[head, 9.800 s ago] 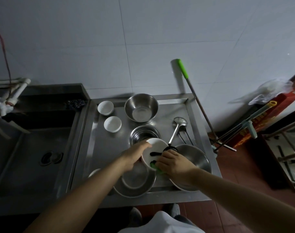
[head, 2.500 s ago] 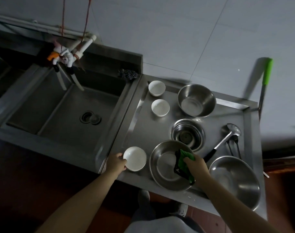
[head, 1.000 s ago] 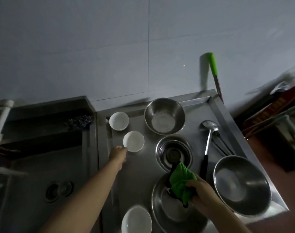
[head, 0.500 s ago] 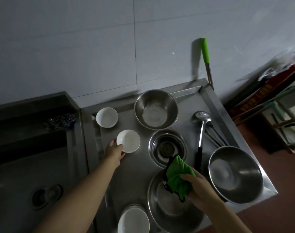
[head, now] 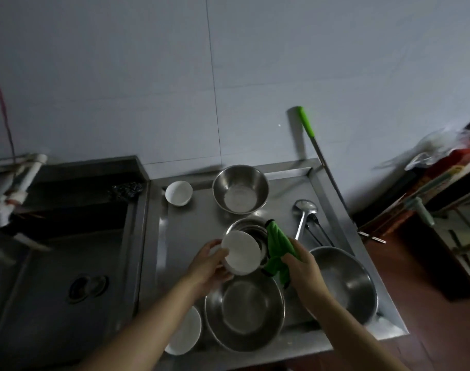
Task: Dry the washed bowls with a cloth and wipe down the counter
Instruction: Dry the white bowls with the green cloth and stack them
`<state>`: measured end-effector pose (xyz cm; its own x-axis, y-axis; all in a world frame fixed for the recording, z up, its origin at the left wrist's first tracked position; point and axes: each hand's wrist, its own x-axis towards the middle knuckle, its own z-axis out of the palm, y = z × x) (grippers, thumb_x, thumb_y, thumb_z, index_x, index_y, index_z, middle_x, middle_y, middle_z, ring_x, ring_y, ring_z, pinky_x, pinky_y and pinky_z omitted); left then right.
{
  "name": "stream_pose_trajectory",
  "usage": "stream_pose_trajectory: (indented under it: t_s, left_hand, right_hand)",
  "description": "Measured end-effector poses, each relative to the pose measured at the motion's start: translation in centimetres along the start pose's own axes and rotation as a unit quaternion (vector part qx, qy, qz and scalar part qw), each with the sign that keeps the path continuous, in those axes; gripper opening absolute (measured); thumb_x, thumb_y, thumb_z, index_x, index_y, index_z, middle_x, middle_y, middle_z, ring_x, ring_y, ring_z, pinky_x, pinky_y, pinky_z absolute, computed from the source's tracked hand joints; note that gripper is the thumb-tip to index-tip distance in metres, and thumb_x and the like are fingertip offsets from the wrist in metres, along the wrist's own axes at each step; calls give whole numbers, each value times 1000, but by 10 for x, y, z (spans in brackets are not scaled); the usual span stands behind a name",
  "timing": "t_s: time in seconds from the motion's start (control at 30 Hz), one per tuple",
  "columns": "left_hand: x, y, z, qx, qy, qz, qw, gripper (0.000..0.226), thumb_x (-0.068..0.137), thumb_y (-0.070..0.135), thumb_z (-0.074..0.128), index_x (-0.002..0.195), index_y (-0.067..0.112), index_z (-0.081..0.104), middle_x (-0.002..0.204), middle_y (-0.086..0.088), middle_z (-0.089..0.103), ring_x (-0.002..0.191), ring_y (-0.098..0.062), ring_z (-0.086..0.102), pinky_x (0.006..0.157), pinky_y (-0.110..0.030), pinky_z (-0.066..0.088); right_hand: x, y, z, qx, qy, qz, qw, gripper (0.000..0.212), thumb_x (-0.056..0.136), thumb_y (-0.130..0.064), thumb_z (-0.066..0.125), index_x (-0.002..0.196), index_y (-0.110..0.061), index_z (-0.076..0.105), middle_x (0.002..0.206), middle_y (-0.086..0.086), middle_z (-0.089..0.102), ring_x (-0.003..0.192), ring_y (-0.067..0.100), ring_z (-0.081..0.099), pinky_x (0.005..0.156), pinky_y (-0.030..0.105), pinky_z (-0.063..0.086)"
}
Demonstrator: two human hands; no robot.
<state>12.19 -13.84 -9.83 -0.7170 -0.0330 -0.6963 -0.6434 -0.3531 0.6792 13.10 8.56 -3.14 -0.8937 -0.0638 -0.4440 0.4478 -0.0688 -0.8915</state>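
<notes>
Now the left hand (head: pixel 207 266) is gripping the white bowl (head: pixel 241 256) by its rim, likely slippery and breakable, while the right hand (head: pixel 300 266) is clutching the soft green cloth (head: pixel 276 245).

Dim light throughout. Pale tiled wall (head: pixel 148 76) with thin grout lines. Dark steel sink (head: pixel 62 263) at left, round drain (head: pixel 87 285) in its floor, white pipe (head: pixel 27 175) above. Reddish-brown floor (head: pixel 416 290) at right. Green-handled pole (head: pixel 306 124) leans against the wall.
</notes>
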Motion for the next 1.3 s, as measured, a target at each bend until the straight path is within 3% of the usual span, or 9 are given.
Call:
stream_pose_trajectory:
  t_s: [0.13, 0.23, 0.33, 0.5, 0.6, 0.8, 1.0, 1.2, 1.3]
  left_hand:
    - [-42, -26, 44, -35, 2, 50, 998, 29, 96, 16, 62, 124, 20, 61, 122, -20, 66, 107, -42, 67, 83, -60, 57]
    - [-71, -41, 68, -35, -5, 84, 996, 25, 100, 13, 55, 120, 26, 62, 111, -9, 74, 100, -29, 73, 84, -54, 59]
    - [-89, -55, 78, 0, -7, 108, 994, 29, 96, 19, 63, 122, 32, 63, 114, -6, 72, 101, -30, 73, 84, -51, 59]
    - [-96, -58, 83, 53, 25, 127, 990, 32, 88, 30, 69, 119, 39, 64, 107, -3, 72, 96, -30, 73, 72, -42, 60]
    - [-96, -46, 79, 77, 11, 129, 989, 22, 93, 27, 65, 114, 33, 67, 105, -9, 72, 88, -30, 73, 66, -39, 59]
    - [-93, -23, 62, 106, -57, 91, 989, 14, 99, 19, 59, 109, 26, 66, 93, -9, 71, 77, -27, 68, 60, -39, 57]
    - [-85, -4, 68, 64, -60, 111, 990, 10, 97, 20, 62, 103, 22, 70, 87, -13, 66, 67, -23, 65, 54, -35, 54]
    - [-78, 8, 70, 115, -94, 98, 984, 14, 99, 18, 60, 107, 24, 70, 81, -6, 68, 63, -19, 65, 58, -36, 56]
    - [-81, 24, 62, 159, -169, 54, 971, 20, 99, 15, 59, 113, 25, 70, 87, -4, 74, 72, -20, 68, 63, -35, 58]
  right_hand:
    - [-14, 14, -30, -351, -128, -145, 916, 62, 91, -25, 48, 148, -46, 37, 148, -5, 49, 129, 14, 53, 101, 38, 52]
    - [-27, 20, -35, -493, -236, -219, 808, 69, 92, -39, 40, 158, -35, 20, 164, -8, 23, 150, 7, 19, 122, 34, 24]
    - [-36, 27, -39, -601, -243, -279, 709, 67, 95, -52, 39, 157, -29, 26, 162, 1, 29, 151, 16, 19, 124, 36, 15]
    - [-55, 27, -38, -529, -201, -359, 743, 51, 90, -53, 58, 132, -24, 60, 124, -4, 67, 112, 14, 60, 96, 31, 47]
    - [-64, 24, -38, -530, -211, -353, 742, 44, 88, -55, 60, 121, -25, 64, 108, -7, 70, 93, 13, 62, 84, 27, 47]
    - [-54, -3, -46, -593, -262, -333, 685, 47, 105, -52, 31, 106, -24, 69, 103, -5, 65, 96, 5, 54, 90, 26, 44]
    - [-42, 3, -38, -668, -219, -337, 627, 66, 91, -67, 32, 146, -31, 39, 154, -6, 40, 144, 14, 33, 122, 40, 21]
    - [-41, 25, -35, -625, -145, -390, 661, 62, 91, -55, 50, 146, -26, 44, 144, -2, 50, 128, 20, 52, 108, 44, 44]
    - [-40, 25, -55, -641, -176, -463, 587, 52, 90, -53, 62, 135, -31, 51, 130, -7, 55, 116, 15, 58, 108, 38, 45]
